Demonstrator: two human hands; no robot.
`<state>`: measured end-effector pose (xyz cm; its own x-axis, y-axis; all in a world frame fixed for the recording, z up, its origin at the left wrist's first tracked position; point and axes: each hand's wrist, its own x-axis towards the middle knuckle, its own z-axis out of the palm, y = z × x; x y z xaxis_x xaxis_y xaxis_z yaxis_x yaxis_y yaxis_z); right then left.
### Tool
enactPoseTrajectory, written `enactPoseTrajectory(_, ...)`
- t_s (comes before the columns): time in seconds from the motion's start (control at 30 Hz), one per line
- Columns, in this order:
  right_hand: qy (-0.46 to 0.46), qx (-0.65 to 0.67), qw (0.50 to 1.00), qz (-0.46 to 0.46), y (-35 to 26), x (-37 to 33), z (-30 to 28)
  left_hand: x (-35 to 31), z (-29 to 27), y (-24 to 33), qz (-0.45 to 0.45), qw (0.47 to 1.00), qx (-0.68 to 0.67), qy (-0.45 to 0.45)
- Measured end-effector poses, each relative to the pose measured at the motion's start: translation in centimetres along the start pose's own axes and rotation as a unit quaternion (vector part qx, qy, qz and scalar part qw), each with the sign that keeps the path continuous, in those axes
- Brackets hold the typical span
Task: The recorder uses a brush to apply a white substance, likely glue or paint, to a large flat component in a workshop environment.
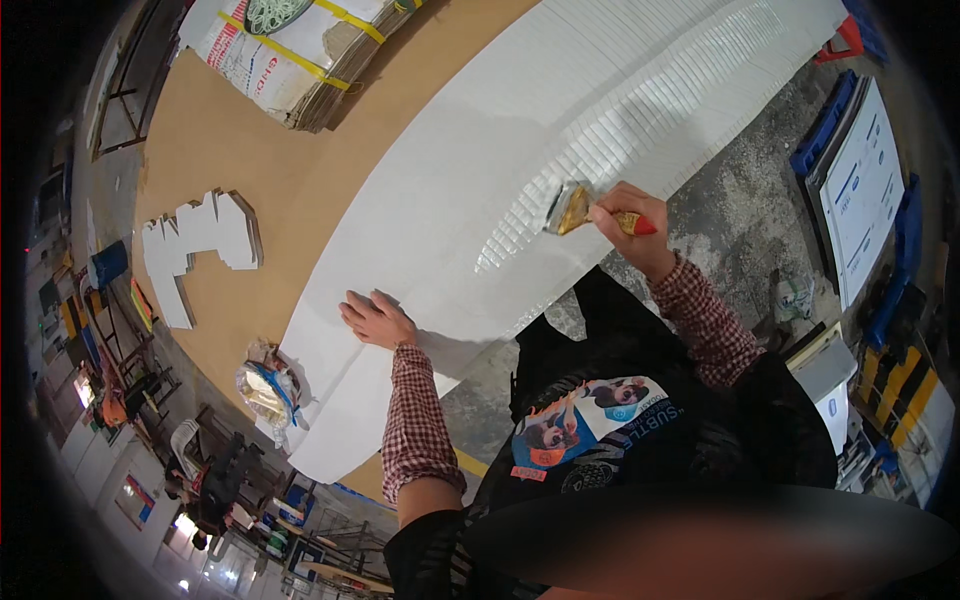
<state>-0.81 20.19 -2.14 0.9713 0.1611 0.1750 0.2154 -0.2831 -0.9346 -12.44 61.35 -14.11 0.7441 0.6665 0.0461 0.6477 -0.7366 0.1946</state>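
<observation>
My right hand (634, 228) grips a paintbrush (572, 207) by its red-tipped handle. The wide bristles are at a long fanned row of overlapping white sheets (440, 180) spread over a brown tabletop. A shiny wet band runs across the sheets from near the brush toward the far right. My left hand (378, 320) lies flat on the white sheets at the left, fingers spread, holding nothing. Beside the near left end of the sheets sits a plastic-wrapped container (268, 390) with a blue rim.
A strapped bundle of cardboard (300, 60) stands on the brown tabletop (300, 185) at the far left. White cut-out pieces (205, 238) lie left of the sheets. On the right, stacked printed white sheets (860, 195) rest by blue crates above the grey floor.
</observation>
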Motion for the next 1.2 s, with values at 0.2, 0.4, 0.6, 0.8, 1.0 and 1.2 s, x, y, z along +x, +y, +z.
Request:
enactPoseTrajectory(0.2, 0.303, -0.169, 0.938, -0.01, 3.6, 2.4, -8.6, 0.0, 0.1, -0.2, -0.002, 1.0, 0.004, -0.009)
enactPoseTrajectory(0.4, 0.266, -0.206, 0.941, 0.034, 5.5, 1.6, -8.8, 0.0, 0.0, -0.2, 0.0, 1.0, 0.003, -0.01)
enactPoseTrajectory(0.6, 0.141, -0.092, 0.986, 0.02, 2.5, -2.2, -4.9, 0.0, 0.0, -0.2, 0.003, 1.0, -0.004, -0.008)
enactPoseTrajectory(0.8, 0.342, -0.181, 0.922, 0.029, 5.8, 3.9, -8.4, 0.0, 0.0, -0.2, 0.006, 1.0, 0.01, -0.009)
enactPoseTrajectory(1.0, 0.086, -0.059, 0.995, 0.003, 1.2, -3.5, -0.5, 0.1, 0.1, -0.2, 0.004, 1.0, 0.004, -0.007)
enactPoseTrajectory(1.2, 0.252, -0.166, 0.953, 0.016, 1.5, 0.0, -4.7, 0.1, 0.2, -0.4, 0.01, 1.0, 0.011, -0.003)
